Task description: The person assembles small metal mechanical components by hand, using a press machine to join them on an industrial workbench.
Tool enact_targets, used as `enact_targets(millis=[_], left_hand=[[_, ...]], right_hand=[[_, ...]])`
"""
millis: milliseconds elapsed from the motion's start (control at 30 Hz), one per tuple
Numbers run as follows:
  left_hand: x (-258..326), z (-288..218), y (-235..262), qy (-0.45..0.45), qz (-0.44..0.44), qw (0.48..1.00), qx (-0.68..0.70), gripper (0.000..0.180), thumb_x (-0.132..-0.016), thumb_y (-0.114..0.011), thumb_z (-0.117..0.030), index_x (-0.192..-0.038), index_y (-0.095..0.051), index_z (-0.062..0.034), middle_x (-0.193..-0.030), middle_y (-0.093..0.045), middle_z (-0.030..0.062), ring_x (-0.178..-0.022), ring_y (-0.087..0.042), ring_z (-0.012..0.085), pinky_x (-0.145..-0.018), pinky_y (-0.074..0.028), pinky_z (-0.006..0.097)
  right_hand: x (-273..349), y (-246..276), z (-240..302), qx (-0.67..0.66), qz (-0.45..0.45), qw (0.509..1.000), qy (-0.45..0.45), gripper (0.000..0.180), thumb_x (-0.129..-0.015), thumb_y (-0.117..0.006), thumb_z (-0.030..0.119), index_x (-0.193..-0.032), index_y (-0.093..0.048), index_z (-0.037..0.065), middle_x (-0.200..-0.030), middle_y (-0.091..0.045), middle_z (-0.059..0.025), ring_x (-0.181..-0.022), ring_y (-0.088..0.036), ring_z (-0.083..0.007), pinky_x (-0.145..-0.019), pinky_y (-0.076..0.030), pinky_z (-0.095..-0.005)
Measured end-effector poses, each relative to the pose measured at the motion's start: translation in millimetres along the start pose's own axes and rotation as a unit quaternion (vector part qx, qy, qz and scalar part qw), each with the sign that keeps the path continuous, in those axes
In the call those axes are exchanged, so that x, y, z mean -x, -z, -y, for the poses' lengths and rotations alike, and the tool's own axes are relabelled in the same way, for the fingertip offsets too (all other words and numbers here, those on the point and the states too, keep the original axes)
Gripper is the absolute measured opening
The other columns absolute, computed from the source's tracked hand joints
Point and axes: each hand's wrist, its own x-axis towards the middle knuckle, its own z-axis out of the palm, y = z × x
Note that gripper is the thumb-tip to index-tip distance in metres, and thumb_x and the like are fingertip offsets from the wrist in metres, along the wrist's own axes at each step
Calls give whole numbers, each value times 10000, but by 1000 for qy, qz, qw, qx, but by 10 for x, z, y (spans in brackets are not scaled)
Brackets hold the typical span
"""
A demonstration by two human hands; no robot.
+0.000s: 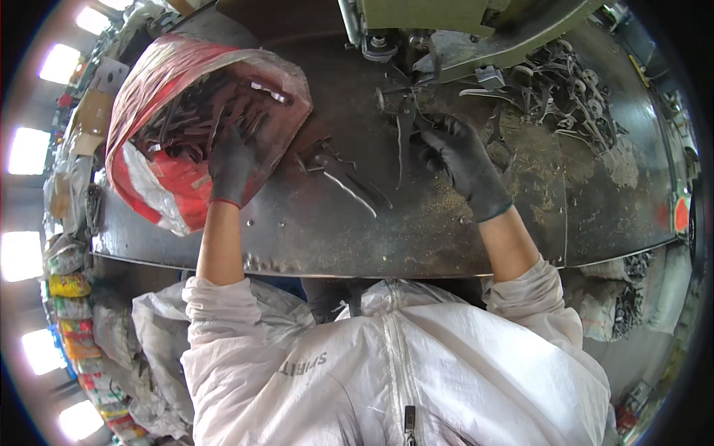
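Observation:
My left hand (233, 165), in a dark glove, reaches into a red and white plastic sack (134, 175). Its fingers lie among dark, narrow metal pieces (182, 126), and they blend in too much to show a grip. In my gloved right hand (462, 160) is a pair of dark locking pliers (405, 123), pinched on one side. The pliers stand under the machine head, with one long handle pointing toward me. Between my hands, a second pair of pliers (342, 175) lies on the metal table (320, 238) with its handles spread.
A green machine (428, 18) overhangs the table's far side. At the far right is a heap of metal tool parts (569, 97), with a loose part (498, 137) beside my right hand. Tan grit (446, 204) covers the tabletop there. Stacked sacks (78, 327) line the left.

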Motion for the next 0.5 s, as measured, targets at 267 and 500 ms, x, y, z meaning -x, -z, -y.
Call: enact_targets(millis=[267,500], left_hand=[[65,-153,-61,-106,63,991,60,464,-935,-652,-361,-1242,-622,-15,-1216,-691,272,-1097,-684,439,-928,-534,523],[104,9,22,-33,-142,988,48,448,-929,-670,-350,-1235,-633,-25,-1133,-699,280,-1062,-678,466,-917,-533,519]], right_hand=[[-17,87,-74,-18,-14,999,28,324,-1025,-635,106,-1330,-613,-1,-1036,-694,-44,-813,-673,-97,-662,-569,-243],[42,-152,-104,-70,-11,993,91,393,-1012,-660,106,-1382,-589,-6,-1022,-693,-50,-843,-666,-98,-699,-594,-264]])
